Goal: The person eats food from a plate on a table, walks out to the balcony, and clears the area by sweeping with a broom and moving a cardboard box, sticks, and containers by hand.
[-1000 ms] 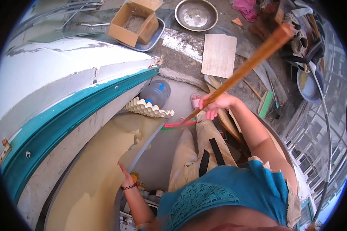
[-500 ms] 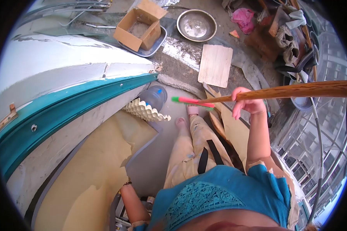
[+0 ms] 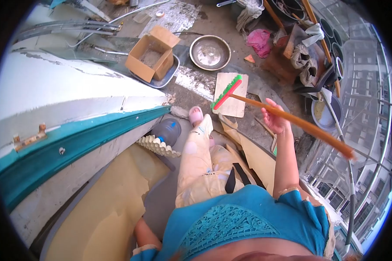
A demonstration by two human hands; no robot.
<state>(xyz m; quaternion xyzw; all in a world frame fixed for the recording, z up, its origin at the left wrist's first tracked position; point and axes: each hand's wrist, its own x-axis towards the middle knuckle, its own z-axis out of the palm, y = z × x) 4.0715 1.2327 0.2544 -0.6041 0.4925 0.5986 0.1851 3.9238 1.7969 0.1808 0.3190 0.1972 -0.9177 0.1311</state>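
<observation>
A broom (image 3: 309, 127) with a long brown wooden handle crosses in front of me. Its head is pinkish red with green bristles, turned away toward the pale square board (image 3: 241, 82). My right hand (image 3: 275, 118) holds the handle partway along, with the thumb side up and fingers partly hidden by the wood. Of my left side only the forearm shows at the bottom, by the yellowish sheet (image 3: 104, 204); the hand itself is out of sight.
One foot in a pink slipper (image 3: 196, 115) is on the doorway threshold. Beside it lie a plastic water jug (image 3: 166, 132) and an egg tray (image 3: 154, 147). Beyond are a cardboard box (image 3: 150, 56) in a basin, a round metal pan (image 3: 210, 53) and a pink cloth (image 3: 258, 42).
The broom head has swung away from me and turned, now over the pale board. One foot has stepped forward onto the threshold. My left forearm has drawn back lower.
</observation>
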